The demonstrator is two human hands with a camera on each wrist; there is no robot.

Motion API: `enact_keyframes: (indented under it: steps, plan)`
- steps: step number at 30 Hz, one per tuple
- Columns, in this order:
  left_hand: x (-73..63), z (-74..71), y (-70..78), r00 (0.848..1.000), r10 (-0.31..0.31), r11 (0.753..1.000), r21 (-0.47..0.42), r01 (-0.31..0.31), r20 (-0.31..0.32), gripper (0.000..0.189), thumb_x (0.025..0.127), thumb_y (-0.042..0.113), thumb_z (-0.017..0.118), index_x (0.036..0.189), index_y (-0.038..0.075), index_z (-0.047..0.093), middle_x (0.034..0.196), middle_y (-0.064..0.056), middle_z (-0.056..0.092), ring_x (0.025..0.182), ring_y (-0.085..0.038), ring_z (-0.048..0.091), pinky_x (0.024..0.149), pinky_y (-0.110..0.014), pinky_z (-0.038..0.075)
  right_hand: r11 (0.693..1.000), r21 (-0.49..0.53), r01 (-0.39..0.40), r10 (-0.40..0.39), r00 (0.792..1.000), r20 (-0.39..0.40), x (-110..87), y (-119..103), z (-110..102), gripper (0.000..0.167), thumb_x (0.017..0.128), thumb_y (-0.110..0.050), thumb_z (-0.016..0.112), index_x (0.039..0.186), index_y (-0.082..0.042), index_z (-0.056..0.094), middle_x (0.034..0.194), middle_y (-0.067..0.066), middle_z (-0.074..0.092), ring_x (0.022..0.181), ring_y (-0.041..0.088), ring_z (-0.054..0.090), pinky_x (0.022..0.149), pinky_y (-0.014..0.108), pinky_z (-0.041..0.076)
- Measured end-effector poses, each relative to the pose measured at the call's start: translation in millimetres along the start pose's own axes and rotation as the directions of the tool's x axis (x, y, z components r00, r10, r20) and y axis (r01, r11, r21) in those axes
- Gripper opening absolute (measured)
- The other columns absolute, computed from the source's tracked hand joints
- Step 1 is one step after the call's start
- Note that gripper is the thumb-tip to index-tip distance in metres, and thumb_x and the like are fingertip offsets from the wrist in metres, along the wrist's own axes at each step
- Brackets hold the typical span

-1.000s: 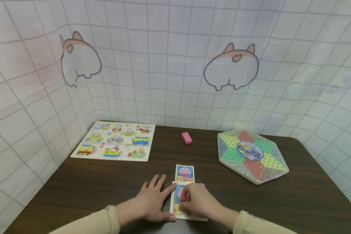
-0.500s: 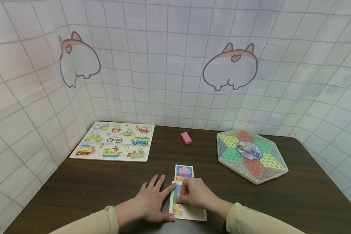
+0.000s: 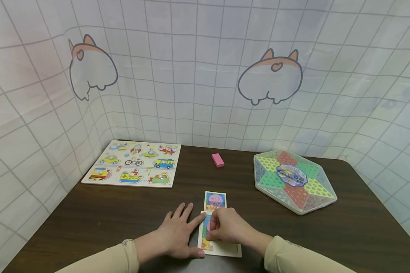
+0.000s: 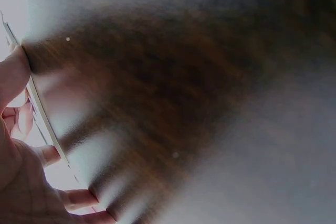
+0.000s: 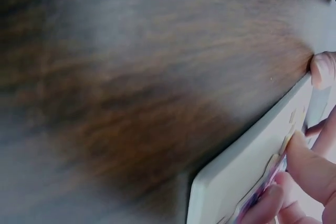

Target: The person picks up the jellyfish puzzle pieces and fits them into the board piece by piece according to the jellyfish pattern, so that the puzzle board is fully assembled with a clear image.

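Observation:
A small jigsaw tray (image 3: pixel 228 250) lies at the table's front, its lower right showing bare cream backing. Jigsaw pieces (image 3: pixel 207 245) with a sea picture line its left side. My left hand (image 3: pixel 178 235) rests spread and flat, index fingertip at the tray's upper left corner and thumb at its lower left. Bent over the tray, my right hand (image 3: pixel 229 226) pinches a jigsaw piece (image 5: pixel 286 144), mostly hidden by the fingers; the right wrist view shows thumb and fingertips down at the pieces. A pink jellyfish picture card (image 3: pixel 215 200) sits just beyond the tray.
A wooden vehicle puzzle board (image 3: pixel 131 165) lies at the back left. Farther back in the middle is a pink block (image 3: pixel 218 160). A hexagonal Chinese checkers box (image 3: pixel 295 182) stands at the right. A white grid curtain (image 3: pixel 191 76) surrounds the dark table (image 3: pixel 123 212).
My right hand has shifted slightly up and left over the tray, uncovering its bare lower right part, then stayed nearly in place. My left hand has not moved.

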State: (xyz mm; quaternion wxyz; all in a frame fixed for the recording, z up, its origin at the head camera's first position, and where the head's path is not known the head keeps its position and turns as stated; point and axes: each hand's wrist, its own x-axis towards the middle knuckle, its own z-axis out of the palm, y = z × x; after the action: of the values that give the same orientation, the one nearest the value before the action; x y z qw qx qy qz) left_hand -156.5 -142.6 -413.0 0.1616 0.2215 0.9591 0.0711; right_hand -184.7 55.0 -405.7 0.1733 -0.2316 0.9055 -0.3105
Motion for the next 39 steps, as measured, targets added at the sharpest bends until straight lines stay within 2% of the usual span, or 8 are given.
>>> enact_keyframes:
  steps: [9,17,22,32,39]
  plan:
    - [-0.5,-0.1,-0.4,1.0,0.001,1.0,-0.004,-0.001,-0.005,0.095,0.081,0.075,0.068,0.159,0.029,0.037,0.165,-0.021,0.031,0.151,-0.046,0.03,0.11,-0.069,0.035,0.996,-0.068,0.063,-0.062,0.998,0.013,-1.1,-0.3,1.2,0.028,0.082,-0.019,0.087,0.07,-0.015,0.061,0.064,-0.008,0.053,0.059,0.005,0.045,0.053,0.022,0.035]
    - [0.2,0.6,0.2,1.0,0.0,1.0,-0.011,0.0,0.003,0.095,0.082,0.074,0.068,0.16,0.03,0.035,0.165,-0.021,0.03,0.151,-0.045,0.029,0.11,-0.068,0.035,0.995,0.042,0.093,-0.095,0.994,0.054,-9.7,10.4,-16.2,0.013,0.092,-0.018,0.077,0.082,-0.014,0.07,0.071,-0.008,0.063,0.063,0.004,0.051,0.056,0.021,0.04]
    - [0.7,0.4,0.7,1.0,-0.004,1.0,-0.008,0.004,0.011,0.096,0.082,0.074,0.068,0.16,0.031,0.034,0.166,-0.02,0.029,0.152,-0.045,0.028,0.11,-0.068,0.035,0.991,0.103,0.087,-0.089,0.996,0.016,-26.7,29.1,-34.7,0.009,0.095,-0.017,0.073,0.088,-0.012,0.071,0.076,-0.004,0.065,0.066,0.007,0.053,0.058,0.022,0.043]
    - [0.3,-0.2,-0.4,1.0,0.002,1.0,-0.01,-0.002,0.013,0.096,0.082,0.073,0.069,0.16,0.03,0.034,0.166,-0.02,0.029,0.152,-0.045,0.028,0.11,-0.069,0.035,0.997,0.073,0.04,-0.036,0.998,-0.056,-67.1,76.3,-64.2,0.009,0.096,-0.022,0.072,0.091,-0.015,0.071,0.08,-0.007,0.066,0.066,0.002,0.056,0.062,0.023,0.047]
    - [0.1,-0.6,0.7,1.0,-0.004,1.0,-0.012,0.004,0.016,0.096,0.082,0.073,0.068,0.16,0.03,0.034,0.166,-0.019,0.029,0.152,-0.045,0.028,0.111,-0.069,0.034,0.995,0.097,-0.02,0.026,0.998,-0.063,-92.2,105.8,-75.6,0.012,0.095,-0.021,0.072,0.096,-0.01,0.07,0.084,-0.003,0.069,0.071,0.001,0.059,0.064,0.023,0.049]
